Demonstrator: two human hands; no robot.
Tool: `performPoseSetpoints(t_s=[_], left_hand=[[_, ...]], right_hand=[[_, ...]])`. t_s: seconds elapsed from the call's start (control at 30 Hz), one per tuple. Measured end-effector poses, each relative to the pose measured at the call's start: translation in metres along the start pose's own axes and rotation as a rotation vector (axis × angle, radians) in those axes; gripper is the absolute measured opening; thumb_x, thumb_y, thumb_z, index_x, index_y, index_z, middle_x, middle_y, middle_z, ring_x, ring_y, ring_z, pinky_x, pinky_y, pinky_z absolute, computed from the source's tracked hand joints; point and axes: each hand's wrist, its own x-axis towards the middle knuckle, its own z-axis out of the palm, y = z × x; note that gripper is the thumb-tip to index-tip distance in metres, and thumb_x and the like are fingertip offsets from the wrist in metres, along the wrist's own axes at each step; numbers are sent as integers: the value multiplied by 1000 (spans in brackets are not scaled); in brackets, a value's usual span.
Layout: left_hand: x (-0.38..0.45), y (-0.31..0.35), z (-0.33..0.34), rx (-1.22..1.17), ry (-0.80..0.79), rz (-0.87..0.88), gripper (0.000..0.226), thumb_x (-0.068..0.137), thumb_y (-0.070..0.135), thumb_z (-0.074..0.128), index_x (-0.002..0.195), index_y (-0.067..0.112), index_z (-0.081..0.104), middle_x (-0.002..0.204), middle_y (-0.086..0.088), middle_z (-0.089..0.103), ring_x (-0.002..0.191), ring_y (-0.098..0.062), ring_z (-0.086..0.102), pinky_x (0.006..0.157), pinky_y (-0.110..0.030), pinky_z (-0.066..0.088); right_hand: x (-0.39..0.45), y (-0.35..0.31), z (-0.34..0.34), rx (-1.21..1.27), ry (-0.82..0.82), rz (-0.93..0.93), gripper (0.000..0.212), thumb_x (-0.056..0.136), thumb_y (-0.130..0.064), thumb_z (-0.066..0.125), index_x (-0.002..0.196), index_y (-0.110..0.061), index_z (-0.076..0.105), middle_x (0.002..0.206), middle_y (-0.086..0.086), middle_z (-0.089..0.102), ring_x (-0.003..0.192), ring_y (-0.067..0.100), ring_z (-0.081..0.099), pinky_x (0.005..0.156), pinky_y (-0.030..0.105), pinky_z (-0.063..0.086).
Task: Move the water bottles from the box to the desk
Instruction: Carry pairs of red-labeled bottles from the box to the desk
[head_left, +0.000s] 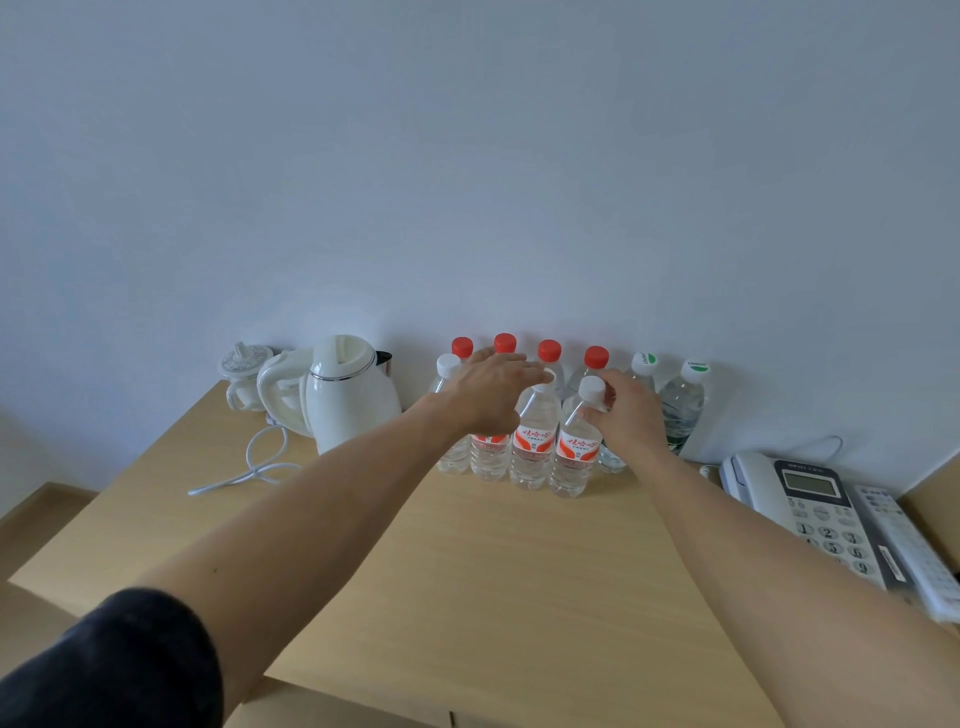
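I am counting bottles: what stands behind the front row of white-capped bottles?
Four red-capped clear bottles stand against the wall; the left hand covers their lower parts, so any more are hidden.

Setting: hotel-style guest room or office.
Light wooden desk carries white electric kettle, grey keypad desk telephone, bottled water.

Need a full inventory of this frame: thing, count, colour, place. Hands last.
Red-capped clear plastic water bottles: four, back row by the wall.
White-capped clear plastic water bottles: at least three, front row, red-white labels.
Green-and-white-capped clear bottles: two, right of the group.
White electric kettle: one, left of the bottles.
White lidded cup: one, behind the kettle.
White desk phone: one, right edge.
Light wooden desk: one, under everything.
Left hand: open, over the front bottles.
Right hand: grips a white-capped bottle.
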Motion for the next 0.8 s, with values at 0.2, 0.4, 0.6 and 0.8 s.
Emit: performPoseSetpoints(t_s=[0.2, 0.4, 0.6, 0.8], left_hand=[[1, 0, 2, 0, -1, -6, 79, 79, 10, 67, 151, 33, 41, 158, 6, 41, 148, -18, 33, 122, -46, 23], [1, -1, 1, 10, -14, 3, 75, 83, 12, 65, 151, 33, 40, 161, 8, 36, 150, -18, 28, 122, -48, 20], [1, -4, -3, -83, 83, 0, 54, 92, 27, 63, 145, 30, 50, 152, 6, 49, 141, -19, 41, 116, -45, 29], [10, -10, -13, -64, 158, -85, 45, 102, 39, 50, 144, 25, 51, 145, 1, 54, 134, -25, 47, 112, -44, 33]], right_hand=[[-1, -1, 0, 20, 0, 8, 46, 81, -11, 80, 124, -13, 64, 112, 6, 68, 101, 24, 62, 89, 37, 48], [-1, 2, -2, 24, -16, 29, 49, 82, -14, 80, 126, -14, 61, 115, 5, 68, 100, 19, 60, 84, 31, 44], [-4, 3, -11, 24, -24, 50, 43, 84, -24, 78, 123, -19, 61, 111, 3, 68, 100, 20, 61, 83, 35, 50], [-7, -5, -25, -81, -27, 96, 36, 96, -37, 60, 122, -12, 63, 114, 7, 69, 105, 25, 63, 78, 31, 44]])
